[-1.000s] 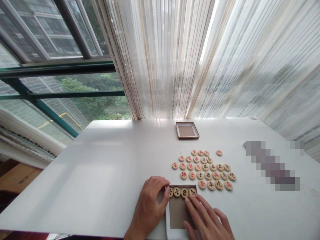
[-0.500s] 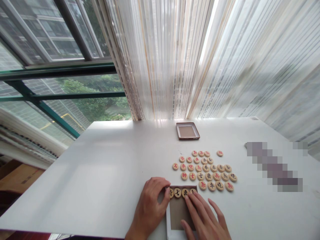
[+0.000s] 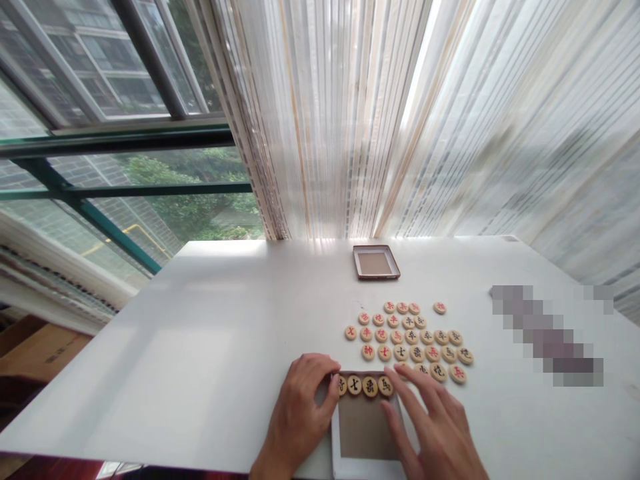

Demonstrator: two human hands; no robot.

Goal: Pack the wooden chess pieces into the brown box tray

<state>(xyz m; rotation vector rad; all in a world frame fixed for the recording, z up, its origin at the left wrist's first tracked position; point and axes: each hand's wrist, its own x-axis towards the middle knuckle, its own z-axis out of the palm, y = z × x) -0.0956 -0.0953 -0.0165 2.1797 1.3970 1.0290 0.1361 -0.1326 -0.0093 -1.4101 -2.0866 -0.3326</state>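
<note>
A shallow white box point(image 3: 336, 445) with a brown floor lies at the near table edge. A row of round wooden chess pieces point(image 3: 370, 386) with black characters fills its far end. My left hand point(image 3: 300, 410) rests against the box's left wall, thumb by the leftmost piece. My right hand point(image 3: 440, 427) lies flat, fingers spread, just right of the box, its fingertips on the loose pieces point(image 3: 415, 337) spread over the table beyond. Neither hand grips anything.
The white table point(image 3: 200, 353) stands against a window and striped sheer curtains. A brown-rimmed box lid point(image 3: 375, 261) lies near the far edge. One lone piece point(image 3: 439, 307) sits apart at the right. A blurred patch point(image 3: 550, 333) covers something on the right.
My right hand has left the inside of the box and moved right and forward onto the loose pieces. The fourth piece in the row is now uncovered. My left hand has stayed put.
</note>
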